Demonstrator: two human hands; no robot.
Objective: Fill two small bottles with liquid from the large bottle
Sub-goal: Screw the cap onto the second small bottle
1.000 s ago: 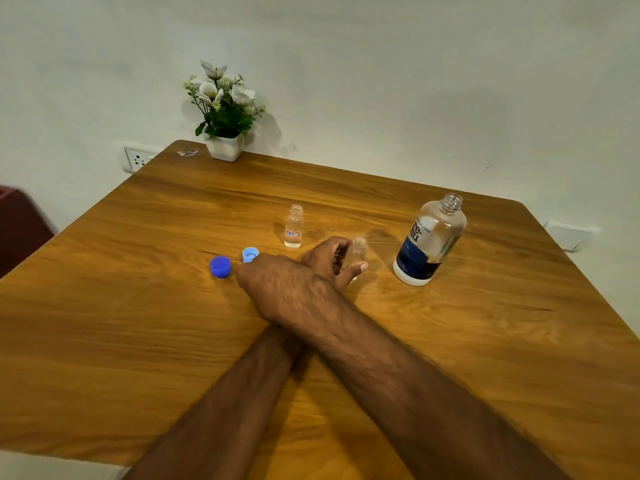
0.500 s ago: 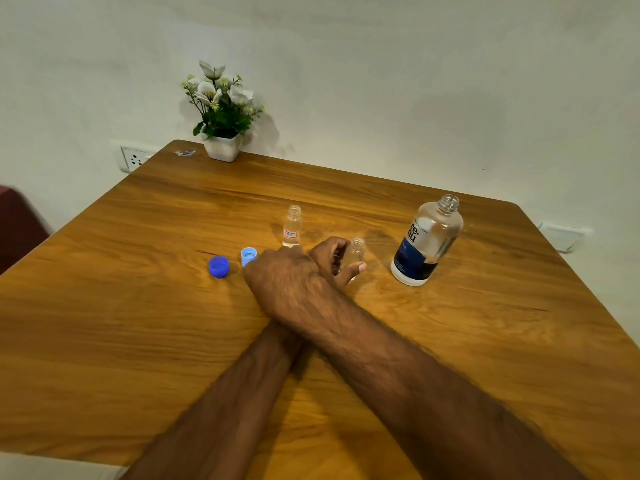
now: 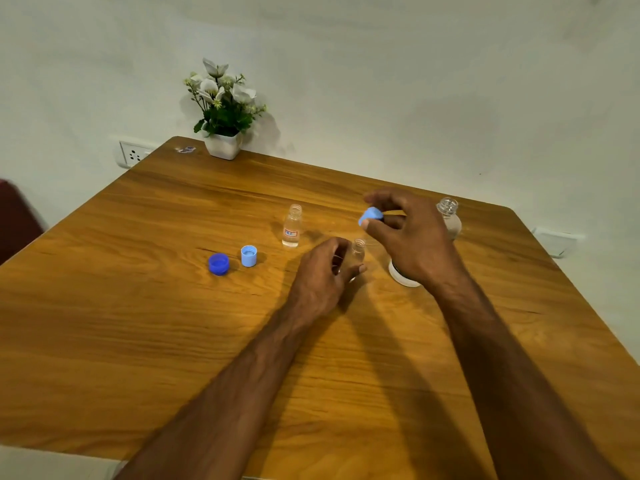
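My left hand [image 3: 322,275] grips a small clear bottle [image 3: 358,250] that stands open on the wooden table [image 3: 138,323]. Just above and right of it, my right hand [image 3: 412,237] pinches a light blue cap [image 3: 370,215] between thumb and fingers. A second small bottle [image 3: 292,226], uncapped and holding clear liquid, stands a little to the left. The large bottle [image 3: 448,211] is open and stands behind my right hand, which hides most of its body.
A dark blue cap [image 3: 219,264] and a light blue cap [image 3: 249,256] lie on the table left of the bottles. A potted flower [image 3: 223,126] stands at the far corner by the wall. A wall socket [image 3: 133,154] is beyond the table edge.
My right hand was crossed over my left arm near the caps; it has swung right and up, and it holds a light blue cap. My left hand stays on the small bottle.
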